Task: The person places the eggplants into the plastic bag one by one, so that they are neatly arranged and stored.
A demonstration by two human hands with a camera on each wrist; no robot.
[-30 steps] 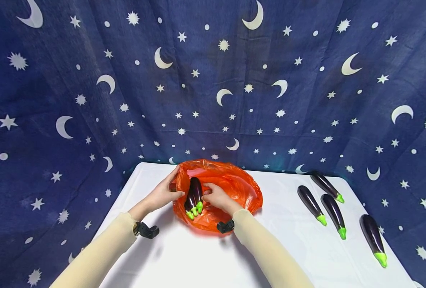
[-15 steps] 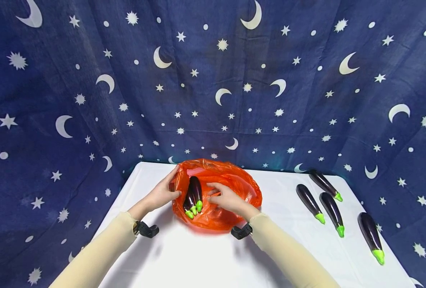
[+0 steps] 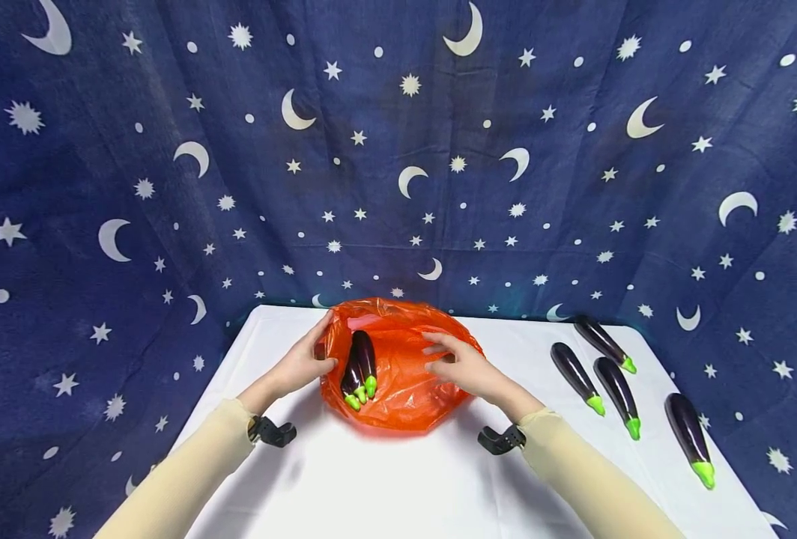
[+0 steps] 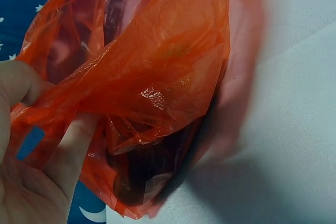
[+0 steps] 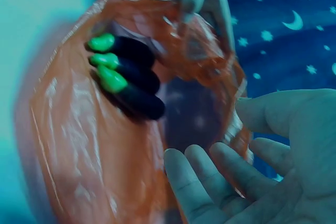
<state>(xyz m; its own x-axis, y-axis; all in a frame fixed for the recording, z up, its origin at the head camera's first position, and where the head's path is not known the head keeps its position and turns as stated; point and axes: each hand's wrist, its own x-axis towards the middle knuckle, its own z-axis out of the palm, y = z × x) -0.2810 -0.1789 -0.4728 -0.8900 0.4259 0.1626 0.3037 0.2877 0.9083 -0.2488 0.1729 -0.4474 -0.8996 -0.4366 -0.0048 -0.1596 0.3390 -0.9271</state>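
Note:
A red plastic bag (image 3: 405,397) lies spread with its mouth facing up on the white table. Inside its left part rest three eggplants (image 3: 366,355) side by side, green stems toward the near rim. My left hand (image 3: 302,364) holds the bag's left edge; the left wrist view shows the thin film pinched between thumb and fingers (image 4: 73,145). Over the bag's right part hovers my right hand (image 3: 462,367), fingers spread and loosely bent, with nothing in it. Several more eggplants (image 3: 616,395) lie on the table to the right, apart from both hands.
The white table (image 3: 371,486) extends in front of the bag and to its right. One eggplant (image 3: 690,438) lies close to the right edge. A dark blue cloth (image 3: 385,187) with moons and stars hangs behind and at both sides.
My right hand has let go beside the eggplants in the bag and moved right, its fingers spreading. The left hand keeps its hold on the rim. The view has shifted slightly.

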